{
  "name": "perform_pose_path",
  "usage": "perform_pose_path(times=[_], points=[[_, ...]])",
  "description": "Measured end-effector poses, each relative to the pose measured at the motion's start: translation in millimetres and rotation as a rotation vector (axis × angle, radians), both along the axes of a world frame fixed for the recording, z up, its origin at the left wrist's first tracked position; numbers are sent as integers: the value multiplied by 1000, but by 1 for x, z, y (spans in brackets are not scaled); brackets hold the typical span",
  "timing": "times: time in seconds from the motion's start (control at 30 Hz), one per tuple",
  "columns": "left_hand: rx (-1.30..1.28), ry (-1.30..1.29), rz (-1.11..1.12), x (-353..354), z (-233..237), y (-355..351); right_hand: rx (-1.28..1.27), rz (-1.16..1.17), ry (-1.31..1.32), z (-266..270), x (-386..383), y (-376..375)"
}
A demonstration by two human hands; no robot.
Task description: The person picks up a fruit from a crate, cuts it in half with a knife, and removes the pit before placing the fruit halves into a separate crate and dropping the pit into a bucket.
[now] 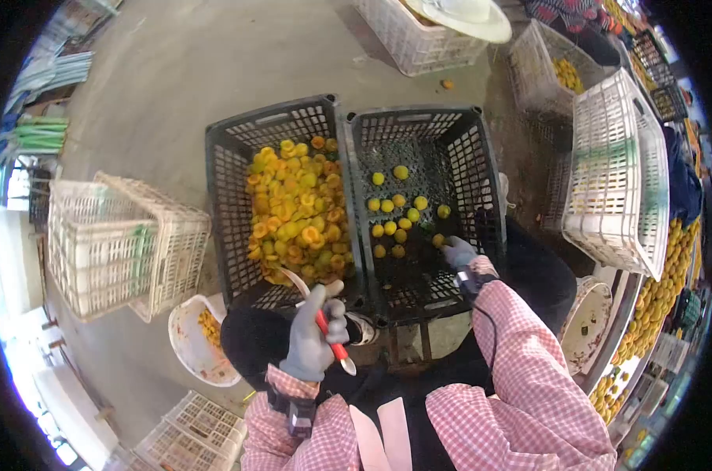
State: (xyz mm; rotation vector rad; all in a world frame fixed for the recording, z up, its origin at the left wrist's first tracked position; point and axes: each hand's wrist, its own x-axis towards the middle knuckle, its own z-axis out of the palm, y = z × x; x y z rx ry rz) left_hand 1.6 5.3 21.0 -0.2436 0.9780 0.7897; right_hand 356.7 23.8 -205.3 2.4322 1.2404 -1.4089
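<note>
One left hand (309, 339) gripping knife (322, 321); right hand (459, 253) touching fruit (438, 240).

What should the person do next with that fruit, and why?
Probably lift the fruit at the right hand toward the red-handled knife. The left hand grips that knife, and fruits in the right black crate look whole, while many in the left black crate look cut open.

In the whole-fruit crate (477, 161): contact of right hand (459, 253) with adjacent fruit (438, 240) indeterminate. Near-left of that crate: red handle (339, 350) part-hidden by left hand (309, 337). Beyond it: white basket (403, 45) cut by top edge, contents mostly obscured under pale cover (475, 22).
</note>
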Motion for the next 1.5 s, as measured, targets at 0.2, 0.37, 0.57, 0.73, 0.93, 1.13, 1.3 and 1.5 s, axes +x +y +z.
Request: perform_pose_path(times=[0.2,0.37,0.57,0.73,0.93,1.13,1.3,1.5], points=[[-26,223,-244,22,4,24,129,326,168,-67,-61,29],[-51,357,-250,30,-1,33,-99,367,-126,-58,-101,52],[24,393,-317,31,-3,36,59,204,-142,-89,-86,29],[71,377,-341,31,-3,31,159,70,53,-108,-53,3],[101,374,-368,31,1,21,219,-838,750,-123,-48,-32],[116,359,-359,30,4,20,-8,-39,47,-96,-48,-25],[36,363,-299,32,5,25,167,508,-285,-85,-73,-6],[42,372,-324,34,4,31,90,561,-114,-96,-100,10]])
